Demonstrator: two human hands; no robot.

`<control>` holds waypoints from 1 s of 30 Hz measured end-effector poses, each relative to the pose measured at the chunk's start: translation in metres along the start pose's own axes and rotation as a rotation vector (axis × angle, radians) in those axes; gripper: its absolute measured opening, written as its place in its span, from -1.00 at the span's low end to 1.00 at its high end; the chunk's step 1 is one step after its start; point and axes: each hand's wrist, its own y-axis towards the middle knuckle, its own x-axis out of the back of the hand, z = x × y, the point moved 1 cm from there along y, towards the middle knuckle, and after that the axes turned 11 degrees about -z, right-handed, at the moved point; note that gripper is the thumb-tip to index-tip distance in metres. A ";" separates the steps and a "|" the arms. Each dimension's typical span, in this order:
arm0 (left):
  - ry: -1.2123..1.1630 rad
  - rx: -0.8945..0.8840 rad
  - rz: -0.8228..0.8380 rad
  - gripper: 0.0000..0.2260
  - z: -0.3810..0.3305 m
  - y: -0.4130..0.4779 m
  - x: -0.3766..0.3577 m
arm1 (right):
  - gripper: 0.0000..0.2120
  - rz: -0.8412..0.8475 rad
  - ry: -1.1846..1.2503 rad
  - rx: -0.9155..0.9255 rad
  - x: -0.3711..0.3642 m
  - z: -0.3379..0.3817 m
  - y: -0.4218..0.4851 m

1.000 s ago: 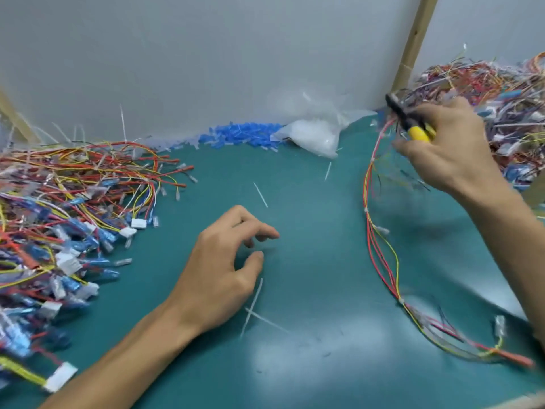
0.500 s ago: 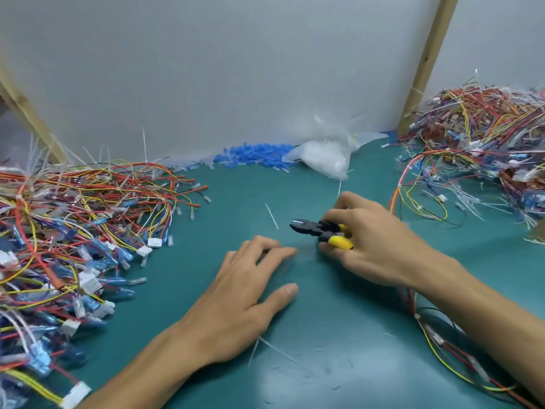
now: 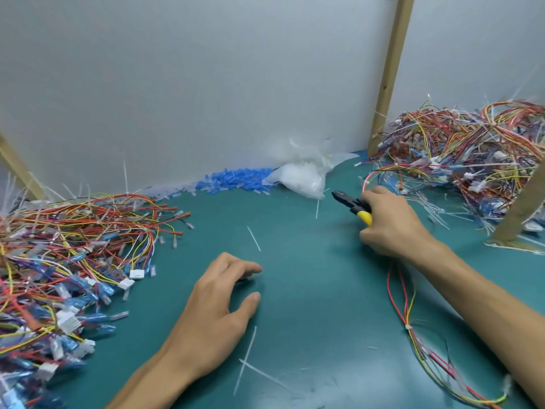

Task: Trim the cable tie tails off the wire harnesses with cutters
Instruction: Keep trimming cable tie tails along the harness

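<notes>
Harness (image 3: pixel 407 305) of red and yellow wires lay loose on the mat (image 3: pixel 309 290) at the person's right. Its long axis ran from under the right hand (image 3: pixel 392 225) down toward the near right corner, and a white tie (image 3: pixel 408 327) cinched it partway along. Whether a tail stood out from that tie was too small to tell. The right hand, fingers curled, gripped the cutters (image 3: pixel 352 203) by their yellow handles, the black nose pointing left and away toward the bag (image 3: pixel 300 178), not at the harness. Whether those fingers also pinched the wires beneath could not be told. The left hand (image 3: pixel 218 314) rested on the mat with fingers loosely bent, holding nothing, well apart from the harness and to its left. The right hand was much the nearer of the two, sitting over the far end of the run, while the tie lay nearer the body, beside the right forearm. To trim there, it seemed the left hand would have to cross rightward to steady the wires, and the cutters turn back toward the body. Cut tails (image 3: pixel 253 239) lay scattered on the mat between two heaps of harnesses, the left pile (image 3: pixel 73 246) and the right pile (image 3: pixel 472 160).
</notes>
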 end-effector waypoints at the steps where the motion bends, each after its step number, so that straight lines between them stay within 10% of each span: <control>1: -0.001 -0.001 -0.001 -0.72 0.000 0.000 0.000 | -0.81 -0.021 0.015 0.073 0.000 0.004 -0.001; 6: 0.004 -0.018 0.007 -0.72 0.001 0.001 0.000 | -0.78 -0.089 -0.035 0.298 -0.010 0.017 -0.005; 26: 0.003 -0.007 -0.004 -0.77 -0.005 0.000 0.002 | -0.87 -0.022 0.029 0.014 -0.013 0.001 0.006; 30: -0.010 -0.021 -0.007 -0.78 0.002 0.001 0.000 | -0.84 -0.307 0.370 0.103 -0.002 0.008 0.002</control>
